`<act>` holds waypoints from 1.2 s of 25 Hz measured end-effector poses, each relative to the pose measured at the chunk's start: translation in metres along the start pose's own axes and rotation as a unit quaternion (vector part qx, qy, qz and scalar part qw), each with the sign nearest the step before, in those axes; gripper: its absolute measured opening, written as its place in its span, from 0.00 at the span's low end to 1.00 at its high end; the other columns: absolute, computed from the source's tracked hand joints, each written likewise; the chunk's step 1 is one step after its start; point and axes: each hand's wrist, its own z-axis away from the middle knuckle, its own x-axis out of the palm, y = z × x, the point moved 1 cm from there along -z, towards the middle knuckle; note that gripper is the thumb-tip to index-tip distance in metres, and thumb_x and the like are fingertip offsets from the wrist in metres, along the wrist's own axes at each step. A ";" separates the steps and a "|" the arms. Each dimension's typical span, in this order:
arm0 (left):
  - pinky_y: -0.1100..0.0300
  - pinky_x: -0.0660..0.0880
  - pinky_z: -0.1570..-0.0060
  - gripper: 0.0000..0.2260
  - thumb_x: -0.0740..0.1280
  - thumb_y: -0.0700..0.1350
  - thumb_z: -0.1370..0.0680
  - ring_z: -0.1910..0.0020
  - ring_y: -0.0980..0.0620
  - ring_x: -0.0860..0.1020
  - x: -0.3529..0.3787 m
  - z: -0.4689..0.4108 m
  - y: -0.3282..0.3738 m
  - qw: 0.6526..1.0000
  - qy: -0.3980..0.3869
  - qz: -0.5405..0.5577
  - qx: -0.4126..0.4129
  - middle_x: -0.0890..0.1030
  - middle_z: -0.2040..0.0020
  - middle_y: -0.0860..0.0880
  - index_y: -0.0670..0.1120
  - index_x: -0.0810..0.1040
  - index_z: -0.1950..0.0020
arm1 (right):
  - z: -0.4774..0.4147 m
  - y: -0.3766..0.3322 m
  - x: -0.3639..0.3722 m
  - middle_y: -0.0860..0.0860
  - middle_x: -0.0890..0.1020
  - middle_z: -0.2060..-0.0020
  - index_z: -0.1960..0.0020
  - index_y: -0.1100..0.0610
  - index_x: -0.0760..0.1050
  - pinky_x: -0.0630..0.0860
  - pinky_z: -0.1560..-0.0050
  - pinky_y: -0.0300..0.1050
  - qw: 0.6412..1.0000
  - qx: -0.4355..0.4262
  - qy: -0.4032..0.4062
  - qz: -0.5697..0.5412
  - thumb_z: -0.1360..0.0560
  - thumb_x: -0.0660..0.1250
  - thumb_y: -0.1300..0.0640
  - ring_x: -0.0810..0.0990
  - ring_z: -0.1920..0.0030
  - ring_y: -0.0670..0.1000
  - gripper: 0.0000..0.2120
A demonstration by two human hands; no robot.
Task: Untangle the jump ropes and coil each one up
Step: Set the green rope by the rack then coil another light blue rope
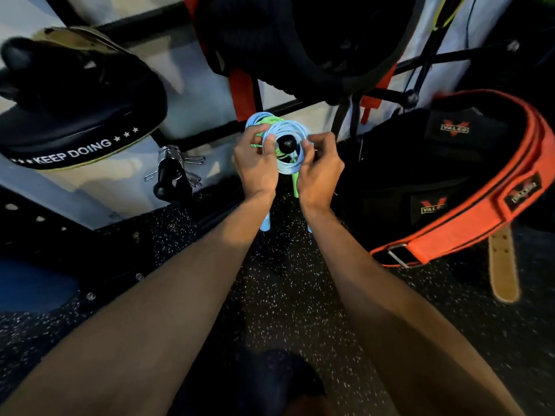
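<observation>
Closest to us, at the bottom edge, a dark-clothed knee [270, 382] sits between our two bare forearms, which reach forward over a black rubber floor [288, 295] flecked with white.

Our left hand [255, 166] and right hand [319, 169] meet in the middle of the view, raised in front of a white wall rack. Together we hold a coil of light blue jump rope [285, 132], wound into several round loops. Our left fingers curl closed around the coil's left side; our right fingers pinch its right side, thumb on top. Through the coil's centre we see a black rounded peg [285, 143] of the rack. A green rope [295, 184] runs through the same bundle, showing behind the blue loops and hanging down between our wrists. Whether the two ropes are knotted together we cannot tell. Below our left wrist a light blue handle [265, 222] dangles.

To the left, a black padded mitt [81, 115] printed "KEEP DOING" hangs on the rack, with a bunch of metal clips [177, 166] on another peg just beside it. To the right, an orange and black lifting belt [468, 211] with a metal buckle hangs curved, and a tan leather strap [503, 265] hangs down below it.
</observation>
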 end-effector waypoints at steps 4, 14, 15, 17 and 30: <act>0.49 0.80 0.52 0.05 0.71 0.39 0.30 0.56 0.47 0.84 0.008 -0.033 -0.016 0.999 0.011 -0.037 -0.031 0.86 0.57 0.47 0.45 0.85 0.56 | -0.012 0.015 0.019 0.52 0.83 0.61 0.50 0.61 0.77 0.76 0.58 0.43 0.992 0.015 -0.082 0.093 0.22 0.61 0.64 0.81 0.60 0.51 0.07; 0.46 0.70 0.36 0.29 0.59 0.32 0.23 0.35 0.38 0.73 -0.004 -0.054 -0.009 0.868 -0.272 -0.412 0.062 0.73 0.33 0.39 0.49 0.64 0.23 | -0.023 0.025 0.032 0.58 0.78 0.37 0.28 0.58 0.67 0.67 0.46 0.37 0.912 0.162 -0.357 0.123 0.19 0.59 0.63 0.75 0.35 0.57 0.19; 0.46 0.68 0.34 0.30 0.60 0.31 0.24 0.34 0.38 0.71 -0.010 -0.049 -0.009 0.868 -0.289 -0.399 0.064 0.71 0.31 0.38 0.48 0.62 0.22 | -0.018 0.021 0.025 0.57 0.76 0.33 0.26 0.57 0.65 0.65 0.42 0.35 0.918 0.163 -0.347 0.102 0.19 0.60 0.63 0.73 0.32 0.55 0.22; 0.49 0.64 0.30 0.31 0.61 0.31 0.24 0.30 0.39 0.68 -0.026 -0.036 -0.004 0.877 -0.290 -0.378 0.055 0.68 0.28 0.39 0.47 0.61 0.22 | -0.002 0.016 0.006 0.56 0.74 0.31 0.24 0.56 0.63 0.64 0.36 0.36 0.928 0.166 -0.319 0.094 0.20 0.61 0.63 0.71 0.30 0.54 0.25; 0.51 0.74 0.42 0.09 0.63 0.49 0.20 0.41 0.44 0.78 -0.124 0.145 0.072 0.697 -0.538 -0.474 -0.022 0.80 0.41 0.47 0.48 0.79 0.44 | 0.130 -0.087 -0.190 0.57 0.84 0.54 0.52 0.60 0.79 0.79 0.48 0.54 0.808 0.170 -0.446 0.346 0.21 0.58 0.60 0.82 0.51 0.58 0.11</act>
